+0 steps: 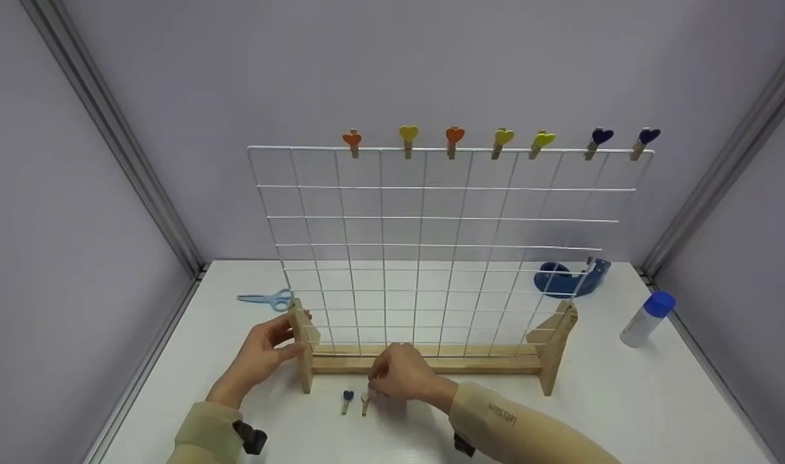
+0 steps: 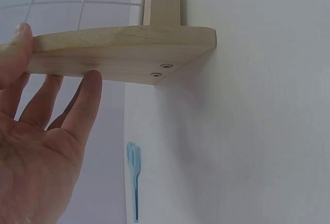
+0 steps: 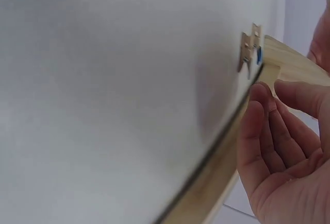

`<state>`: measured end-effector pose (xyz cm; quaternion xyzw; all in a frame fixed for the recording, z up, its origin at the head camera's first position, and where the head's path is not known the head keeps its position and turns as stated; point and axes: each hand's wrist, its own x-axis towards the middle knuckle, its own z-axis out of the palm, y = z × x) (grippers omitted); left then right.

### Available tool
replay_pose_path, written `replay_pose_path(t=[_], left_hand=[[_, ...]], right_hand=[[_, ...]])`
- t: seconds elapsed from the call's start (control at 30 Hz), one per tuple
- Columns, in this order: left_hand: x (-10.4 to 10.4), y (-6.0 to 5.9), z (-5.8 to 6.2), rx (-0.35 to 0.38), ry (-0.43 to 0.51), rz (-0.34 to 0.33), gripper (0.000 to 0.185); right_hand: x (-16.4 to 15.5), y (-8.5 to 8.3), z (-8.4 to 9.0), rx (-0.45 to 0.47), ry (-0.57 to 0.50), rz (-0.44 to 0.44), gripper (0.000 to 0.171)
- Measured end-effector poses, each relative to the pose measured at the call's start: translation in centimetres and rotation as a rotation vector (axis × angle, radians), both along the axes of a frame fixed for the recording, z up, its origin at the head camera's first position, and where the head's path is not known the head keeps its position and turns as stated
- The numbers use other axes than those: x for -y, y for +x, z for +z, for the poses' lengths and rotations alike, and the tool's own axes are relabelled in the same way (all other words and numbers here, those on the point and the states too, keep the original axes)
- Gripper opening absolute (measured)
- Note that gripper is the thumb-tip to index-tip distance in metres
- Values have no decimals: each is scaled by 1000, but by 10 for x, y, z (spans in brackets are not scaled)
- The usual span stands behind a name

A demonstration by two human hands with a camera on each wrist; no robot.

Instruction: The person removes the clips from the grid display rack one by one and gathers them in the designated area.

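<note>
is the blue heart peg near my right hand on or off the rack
Off. The peg lies on the table, in front of the rack's base.

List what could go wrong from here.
The right hand is so close to the loose clips on the table that it might knock one away. The left hand grips a wooden end piece; a tug there could jolt the wire grid and perhaps loosen the heart clips along its top.
</note>
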<state>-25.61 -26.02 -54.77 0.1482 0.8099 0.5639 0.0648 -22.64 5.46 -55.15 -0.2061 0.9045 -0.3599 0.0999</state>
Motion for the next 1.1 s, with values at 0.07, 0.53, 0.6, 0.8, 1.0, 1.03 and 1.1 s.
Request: replay_pose_path(t=[0.07,0.53,0.6,0.8,1.0,1.03,1.1], left_hand=[[0,0,0,-1,0,0,60],[0,-1,0,20,1,13,62],[-1,-1,0,18,3,12,62],[-1,-2,0,11,2,8,62],[-2,-3,-1,2,7,13,60],[-2,-4,-1,1,6,11,60],[-3,-4,-2,-3,-1,8,60]], right_hand=[[-4,-2,7,-9,-7,13,8],[-21,-9,77,-167,-21,154,13],[-21,-9,90,-177,-23,172,14],[-23,-8,134,-213,-37,242,14],[-23,-10,181,-259,-35,275,16],[-23,-11,189,-266,-37,278,16],[-24,-11,203,-274,-47,289,17]])
